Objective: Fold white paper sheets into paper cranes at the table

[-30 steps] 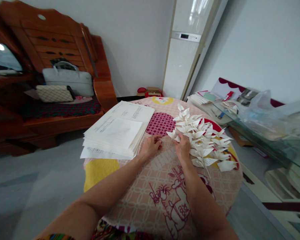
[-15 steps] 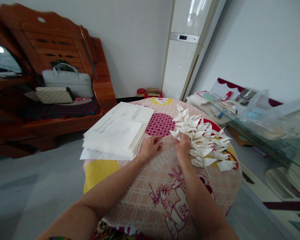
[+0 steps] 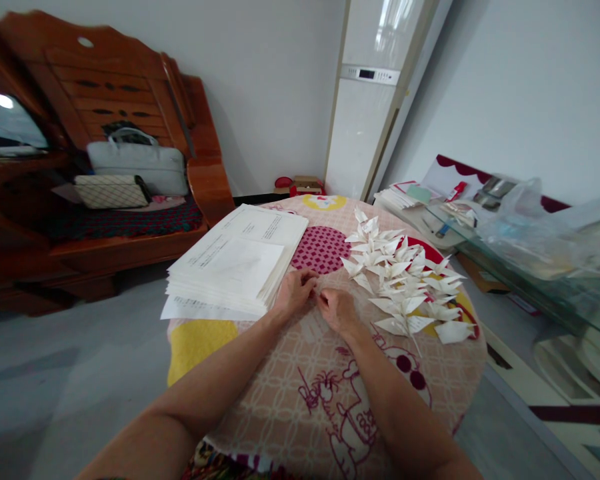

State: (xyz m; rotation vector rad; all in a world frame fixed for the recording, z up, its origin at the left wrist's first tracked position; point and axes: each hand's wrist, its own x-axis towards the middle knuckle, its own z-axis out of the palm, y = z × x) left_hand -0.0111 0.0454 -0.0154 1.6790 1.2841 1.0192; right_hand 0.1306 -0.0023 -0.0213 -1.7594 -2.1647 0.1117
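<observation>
My left hand (image 3: 299, 289) rests on the table beside the paper stack, its fingers curled in a pinch. Just to its right, my right hand (image 3: 336, 308) is closed too, thumb and fingers pressed together, the fingertips close to those of the left. Whatever is between the fingers, if anything, is too small or hidden to make out. Right of my hands lies a cluster of white folded paper cranes (image 3: 391, 269), pointed and spread over the cloth. To the left stands a thick stack of printed paper sheets (image 3: 215, 233), with a smaller blank sheet (image 3: 247, 265) on top.
A patterned tablecloth (image 3: 270, 393) covers the round table. At right, a glass-topped table (image 3: 540, 283) bears a clear plastic bag (image 3: 520, 217) and papers. A wooden bench (image 3: 130, 247) with bags stands back left, a tall white air conditioner (image 3: 363, 127) behind the table.
My right hand has moved left, away from the paper cranes, to beside my left hand. My left hand has shifted slightly left. The cranes and the paper stack stay in place.
</observation>
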